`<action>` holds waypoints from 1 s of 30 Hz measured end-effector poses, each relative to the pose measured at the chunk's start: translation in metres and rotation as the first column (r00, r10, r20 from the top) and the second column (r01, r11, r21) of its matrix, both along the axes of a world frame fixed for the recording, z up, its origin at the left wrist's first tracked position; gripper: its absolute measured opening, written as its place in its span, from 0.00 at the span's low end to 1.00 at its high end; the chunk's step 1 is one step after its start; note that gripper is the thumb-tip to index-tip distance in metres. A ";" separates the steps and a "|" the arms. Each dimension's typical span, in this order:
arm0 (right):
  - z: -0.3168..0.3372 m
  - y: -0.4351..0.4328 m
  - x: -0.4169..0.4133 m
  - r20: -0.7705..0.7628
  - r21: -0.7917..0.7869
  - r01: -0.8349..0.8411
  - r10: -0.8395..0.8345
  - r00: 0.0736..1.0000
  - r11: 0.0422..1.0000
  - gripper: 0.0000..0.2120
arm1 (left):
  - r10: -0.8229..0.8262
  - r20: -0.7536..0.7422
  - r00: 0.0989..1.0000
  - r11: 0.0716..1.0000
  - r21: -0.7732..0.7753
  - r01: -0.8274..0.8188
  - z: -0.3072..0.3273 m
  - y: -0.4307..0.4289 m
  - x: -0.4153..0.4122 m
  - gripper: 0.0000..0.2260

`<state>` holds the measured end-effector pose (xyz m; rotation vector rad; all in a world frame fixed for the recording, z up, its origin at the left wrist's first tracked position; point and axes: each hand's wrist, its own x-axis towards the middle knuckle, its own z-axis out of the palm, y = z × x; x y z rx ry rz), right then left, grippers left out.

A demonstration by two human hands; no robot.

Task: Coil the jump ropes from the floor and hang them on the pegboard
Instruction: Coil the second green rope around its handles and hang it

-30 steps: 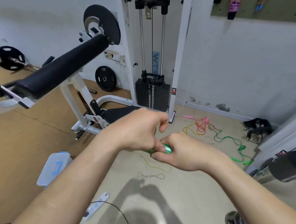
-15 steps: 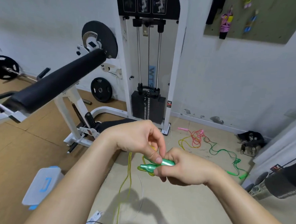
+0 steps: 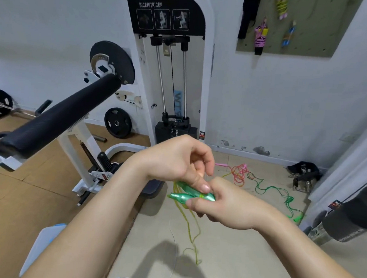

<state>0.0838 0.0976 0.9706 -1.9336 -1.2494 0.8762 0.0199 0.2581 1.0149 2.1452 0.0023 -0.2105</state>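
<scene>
**Step in hand.** Coiling of one rope, at an early stage. Its two handles lie side by side, brought together above the floor in front of the person. The right hand has its fingers curled round the butt ends. The left hand pinches the upper handle, thumb pressed flat on top and the other fingers curled above. The cord hangs below in long, slack loops, not yet gathered. Whether its lowest bend touches the floor cannot be told.

**Outstanding.** A pink rope and a green rope lie tangled together on the floor near the wall, well apart from the hands. The pegboard on the wall carries several bundles already wound and hung.

**Next move, as judged.** One hand must keep both handles clamped while the other draws the cord up in even loops, then wraps it round the handles (the hung bundles suggest this pattern). Slack needs to be held taut or the loops will slip.

**Materials and shapes.**
- Handles: glossy metallic green, smooth, tapering to a narrow tip at the cord end. Likely slippery, so they call for a firm grip.
- Cord: thin, yellow-green, limp, with kinks along its length. It looks prone to springing out of a coil.
- Floor ropes: equally thin cords, pink mixed with orange strands, and bright green.
- Floor: pale and hard under the ropes.
- Pegboard: flat, dull olive, with regular holes.
</scene>
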 end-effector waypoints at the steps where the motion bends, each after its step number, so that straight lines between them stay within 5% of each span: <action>1: 0.004 -0.003 0.000 -0.013 -0.001 0.020 -0.020 1.000 1.000 0.14 | 0.038 0.008 0.999 0.995 -0.096 -0.037 -0.008 0.005 0.003 0.09; 5: 0.020 -0.006 0.002 -0.112 0.105 0.130 -0.118 0.987 0.986 0.13 | 0.209 -0.013 0.978 0.837 -0.515 -0.186 -0.039 -0.001 0.014 0.09; 10: 0.023 -0.008 0.012 -0.404 0.177 0.387 -0.292 0.867 0.905 0.11 | 0.277 0.089 0.957 0.804 -0.567 -0.180 -0.061 -0.010 0.015 0.07; 12: 0.026 -0.009 0.021 -0.370 0.165 0.478 -0.395 0.841 0.863 0.11 | 0.379 0.090 0.921 0.764 -0.592 -0.256 -0.063 -0.019 0.016 0.04; 14: 0.029 -0.009 0.031 -0.248 0.180 0.549 -0.503 0.828 0.816 0.12 | 0.445 0.185 0.876 0.832 -0.447 -0.328 -0.061 -0.032 0.016 0.07; 17: 0.027 -0.010 0.042 0.052 0.199 0.563 -0.582 0.811 0.802 0.14 | 0.357 0.460 0.813 0.904 0.049 -0.424 -0.056 -0.039 0.014 0.10; 20: 0.021 -0.009 0.046 0.282 0.169 0.545 -0.570 0.772 0.821 0.14 | 0.069 0.571 0.818 0.721 0.538 -0.437 -0.054 -0.036 0.015 0.13; 22: 0.021 -0.006 0.047 0.410 0.160 0.529 -0.544 0.732 0.833 0.13 | -0.033 0.574 0.818 0.619 0.654 -0.434 -0.046 -0.039 0.014 0.07; 25: 0.029 -0.003 0.051 0.619 0.071 0.519 -0.445 0.647 0.852 0.12 | -0.137 0.567 0.812 0.514 0.741 -0.431 -0.032 -0.045 0.009 0.11; 30: 0.045 -0.004 0.046 0.779 -0.187 0.396 -0.110 0.618 0.899 0.17 | -0.274 0.597 0.754 0.548 0.741 -0.388 -0.004 -0.035 0.011 0.05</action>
